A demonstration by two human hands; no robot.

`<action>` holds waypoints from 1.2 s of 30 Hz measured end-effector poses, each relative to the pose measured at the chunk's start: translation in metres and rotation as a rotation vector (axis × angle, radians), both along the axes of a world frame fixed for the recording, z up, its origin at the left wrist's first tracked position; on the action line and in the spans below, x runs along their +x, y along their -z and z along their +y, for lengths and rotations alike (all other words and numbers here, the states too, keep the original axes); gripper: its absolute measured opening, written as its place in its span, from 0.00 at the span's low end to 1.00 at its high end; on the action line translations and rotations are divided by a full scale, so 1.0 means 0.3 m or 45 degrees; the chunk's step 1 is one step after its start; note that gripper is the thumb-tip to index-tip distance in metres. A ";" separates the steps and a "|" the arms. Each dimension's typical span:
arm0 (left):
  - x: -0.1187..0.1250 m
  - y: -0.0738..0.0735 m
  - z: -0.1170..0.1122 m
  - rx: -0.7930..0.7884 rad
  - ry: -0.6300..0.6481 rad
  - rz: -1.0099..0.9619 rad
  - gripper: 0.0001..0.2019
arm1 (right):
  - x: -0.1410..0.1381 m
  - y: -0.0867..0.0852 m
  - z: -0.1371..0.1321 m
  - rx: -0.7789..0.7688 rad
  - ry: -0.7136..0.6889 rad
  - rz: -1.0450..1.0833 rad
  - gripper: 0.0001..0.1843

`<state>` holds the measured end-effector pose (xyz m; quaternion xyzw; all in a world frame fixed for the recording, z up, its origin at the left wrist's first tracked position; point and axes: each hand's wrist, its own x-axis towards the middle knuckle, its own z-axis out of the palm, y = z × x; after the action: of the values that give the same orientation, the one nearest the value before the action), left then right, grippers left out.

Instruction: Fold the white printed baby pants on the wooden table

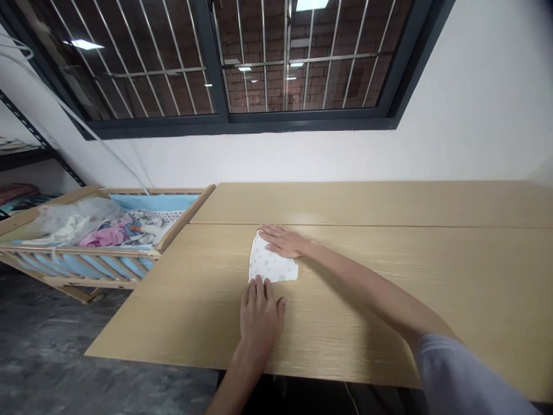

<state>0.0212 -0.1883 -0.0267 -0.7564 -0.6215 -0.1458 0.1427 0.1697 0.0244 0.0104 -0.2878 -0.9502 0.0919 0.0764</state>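
A light wood-veneer table [371,203] carries a folded white printed cloth [271,262].

A loose, pale grey sleeve [469,374] of soft fabric covers the top of the right arm [389,300], its hem ending above the elbow. Below it the arm is slim and bare, as are the long-fingered right hand [283,241] and left hand [260,323].

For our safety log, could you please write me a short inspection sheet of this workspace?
Surface: light wood-grain tabletop, two panels meeting at a seam.
Job's things: white cloth with small green print, folded into a wedge, lying flat.
Clutter: wooden crib beside the table, holding heaped clothes.
Hands: left hand touches the cloth's near edge; right hand rests on its far edge.
Cables: white cable slants down the wall towards the crib.
Surroundings: barred window, brick wall beyond, shelf, grey floor.
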 end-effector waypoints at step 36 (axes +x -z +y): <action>-0.048 -0.255 0.501 -0.170 0.150 -0.145 0.15 | 0.198 -0.045 -0.154 -0.121 0.748 0.472 0.14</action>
<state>0.0067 -0.0379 0.0498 -0.7900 -0.5912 -0.1551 0.0477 0.2291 -0.0217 0.0239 -0.5306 -0.7914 0.1610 0.2573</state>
